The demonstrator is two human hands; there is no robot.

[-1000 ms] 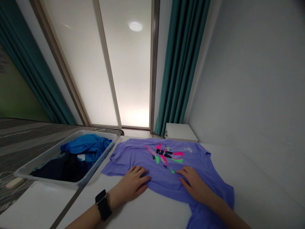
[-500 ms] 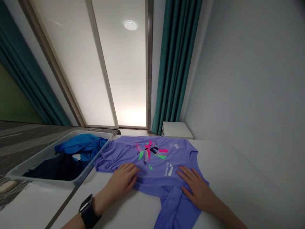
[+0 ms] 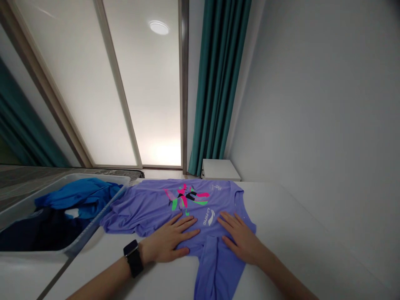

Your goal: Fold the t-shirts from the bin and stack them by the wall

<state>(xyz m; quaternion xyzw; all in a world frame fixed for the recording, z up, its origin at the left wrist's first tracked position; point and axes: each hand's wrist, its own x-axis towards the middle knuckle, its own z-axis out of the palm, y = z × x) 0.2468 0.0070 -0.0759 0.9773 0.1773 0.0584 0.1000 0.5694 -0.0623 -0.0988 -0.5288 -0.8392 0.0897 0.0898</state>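
A purple T-shirt (image 3: 150,204) with a pink, green and black print lies spread on the white table (image 3: 300,233). My left hand (image 3: 170,239) lies flat on the shirt's near edge, fingers stretched out, a black watch on its wrist. My right hand (image 3: 240,237) rests flat on the shirt just to the right, fingers spread, beside the white logo. One part of the shirt hangs down toward me between the two hands.
A grey plastic tray (image 3: 90,227) at the left holds blue and dark clothes (image 3: 78,196). A small white cabinet (image 3: 218,168) stands behind the table by a teal curtain (image 3: 215,91). A wall runs along the right side.
The shirt has slid left and been smoothed out, with more of the logo showing. Both hands moved inward over the shirt's middle and flattened. The view has swung to the right.
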